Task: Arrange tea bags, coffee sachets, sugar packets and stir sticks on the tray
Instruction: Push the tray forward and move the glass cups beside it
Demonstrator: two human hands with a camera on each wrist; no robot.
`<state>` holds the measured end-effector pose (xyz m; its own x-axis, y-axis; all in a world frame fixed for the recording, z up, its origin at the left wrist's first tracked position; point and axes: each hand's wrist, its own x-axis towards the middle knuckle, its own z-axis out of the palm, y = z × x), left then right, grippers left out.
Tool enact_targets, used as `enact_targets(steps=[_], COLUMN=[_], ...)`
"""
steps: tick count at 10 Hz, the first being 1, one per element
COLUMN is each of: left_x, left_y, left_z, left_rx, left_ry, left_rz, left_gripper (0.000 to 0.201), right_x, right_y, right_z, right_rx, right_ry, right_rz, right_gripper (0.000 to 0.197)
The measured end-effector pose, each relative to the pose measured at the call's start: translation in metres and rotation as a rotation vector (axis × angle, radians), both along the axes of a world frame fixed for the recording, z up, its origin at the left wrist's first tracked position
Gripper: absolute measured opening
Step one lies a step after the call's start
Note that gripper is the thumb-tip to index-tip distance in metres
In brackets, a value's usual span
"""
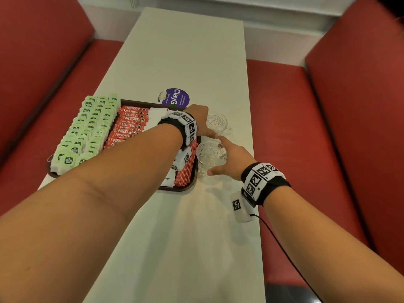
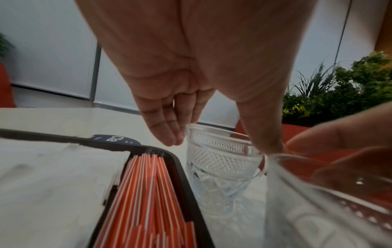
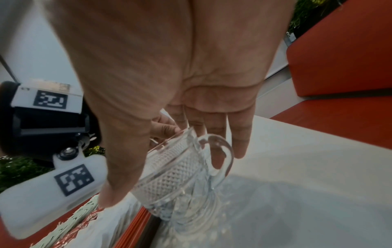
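Tray beside two glass cups

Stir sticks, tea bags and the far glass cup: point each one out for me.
stir sticks (image 2: 146, 189), left wrist view, middle of the orange bundle.
tea bags (image 1: 87, 132), head view, centre of the green rows.
far glass cup (image 1: 216, 121), head view, inside its rim.

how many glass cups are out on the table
2. The far glass cup stands beside the tray's right edge under the left hand; the near glass cup is just in front, at the right hand.
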<state>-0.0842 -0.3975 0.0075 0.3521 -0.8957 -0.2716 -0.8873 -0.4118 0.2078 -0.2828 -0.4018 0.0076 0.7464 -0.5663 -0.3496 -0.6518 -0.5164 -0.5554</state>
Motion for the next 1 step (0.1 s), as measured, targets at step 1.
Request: enact_targets(steps=[1], left_x=[0.0013], left_y=[0.0128], left_z=[0.0039], left_rx=[-0.054], left_ry=[0.024], left_rz=[0.053], left_gripper=[0.088], right_x=[-0.0011], right_y=[0.0006], right_z=[0.0165], right_rx=[-0.012], right_ry=[-0.034], right_rz=[-0.023], right_gripper=[0.102])
